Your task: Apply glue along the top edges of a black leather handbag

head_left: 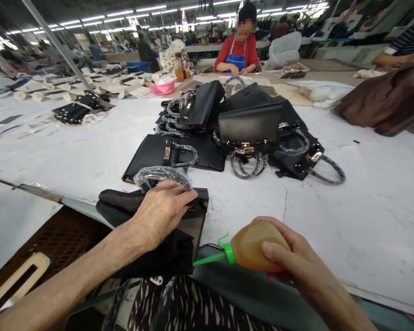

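Observation:
My left hand (162, 212) grips the top edge of a black handbag (148, 239) that hangs over the table's near edge, fingers curled over its rim. The bag's handle (162, 175) is wrapped in clear plastic and sticks up behind my fingers. My right hand (296, 262) is wrapped round a tan squeeze bottle (253, 246) with a green nozzle (210, 258). The nozzle points left at the bag's side edge, close to it.
Several finished black handbags (248, 128) with gold clasps and wrapped handles lie mid-table on the white work surface (365, 207). A pink bowl (162, 87) and bottles stand farther back. A person in red with a blue apron (239, 53) works across the table. Brown material (382, 99) lies at right.

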`<state>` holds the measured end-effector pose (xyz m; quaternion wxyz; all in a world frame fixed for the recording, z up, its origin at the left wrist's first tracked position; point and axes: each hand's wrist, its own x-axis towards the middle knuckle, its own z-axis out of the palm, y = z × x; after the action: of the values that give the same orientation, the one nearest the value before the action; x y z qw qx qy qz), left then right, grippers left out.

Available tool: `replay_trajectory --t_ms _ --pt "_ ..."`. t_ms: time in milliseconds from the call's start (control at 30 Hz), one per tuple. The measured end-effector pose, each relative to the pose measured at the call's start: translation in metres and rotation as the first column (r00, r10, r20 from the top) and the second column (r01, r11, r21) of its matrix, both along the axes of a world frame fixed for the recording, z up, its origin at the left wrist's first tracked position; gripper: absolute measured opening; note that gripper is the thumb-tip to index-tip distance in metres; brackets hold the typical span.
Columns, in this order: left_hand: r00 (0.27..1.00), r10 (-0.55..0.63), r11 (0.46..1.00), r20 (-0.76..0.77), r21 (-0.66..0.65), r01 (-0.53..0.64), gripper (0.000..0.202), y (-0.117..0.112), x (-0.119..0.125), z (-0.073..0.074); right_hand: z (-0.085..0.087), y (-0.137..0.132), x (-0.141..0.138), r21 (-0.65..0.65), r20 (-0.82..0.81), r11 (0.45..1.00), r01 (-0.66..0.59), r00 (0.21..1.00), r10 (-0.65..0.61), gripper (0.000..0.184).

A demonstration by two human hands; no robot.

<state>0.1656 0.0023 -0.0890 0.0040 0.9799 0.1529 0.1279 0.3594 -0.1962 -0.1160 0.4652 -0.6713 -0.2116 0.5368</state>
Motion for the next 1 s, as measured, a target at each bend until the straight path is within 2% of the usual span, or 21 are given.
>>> replay_trajectory --t_ms 100,200,333,467,633,833,900,1000 --pt "1.0 0.002 1.0 -0.008 0.001 -0.002 0.018 0.0 0.0 0.0 0.01 0.002 -0.001 0.026 0.131 0.999 0.034 0.991 -0.037 0.058" --pt "1.0 0.001 1.0 -0.007 0.005 -0.001 0.018 -0.001 0.001 0.001 0.013 0.007 -0.001 0.055 0.221 0.998 -0.006 0.975 -0.007 0.057" --pt "1.0 0.001 1.0 -0.011 0.002 -0.001 0.018 -0.001 0.001 0.002 0.005 0.014 0.0 0.048 0.281 0.998 -0.044 0.959 0.029 0.06" --pt "1.0 0.005 1.0 -0.012 -0.008 -0.005 0.018 -0.001 0.001 0.002 -0.005 0.02 0.001 0.052 0.423 0.995 -0.087 0.905 0.057 0.058" --pt "0.999 0.019 1.0 -0.028 0.0 -0.019 0.02 -0.002 0.002 0.004 -0.012 0.027 0.001 0.062 0.51 0.992 -0.114 0.857 0.067 0.06" --pt "0.997 0.035 0.998 -0.073 -0.047 -0.039 0.021 0.003 0.004 0.009 -0.027 0.033 -0.002 0.093 0.691 0.983 -0.157 0.722 0.05 0.057" --pt "0.993 0.054 0.995 -0.104 -0.079 -0.063 0.022 0.009 0.005 0.012 -0.034 0.034 -0.002 0.173 0.746 0.954 -0.247 0.665 0.037 0.051" --pt "0.991 0.085 0.98 -0.1 -0.172 -0.101 0.021 0.021 0.008 0.018 -0.044 0.033 0.001 0.295 0.859 0.838 -0.458 0.512 -0.023 0.043"
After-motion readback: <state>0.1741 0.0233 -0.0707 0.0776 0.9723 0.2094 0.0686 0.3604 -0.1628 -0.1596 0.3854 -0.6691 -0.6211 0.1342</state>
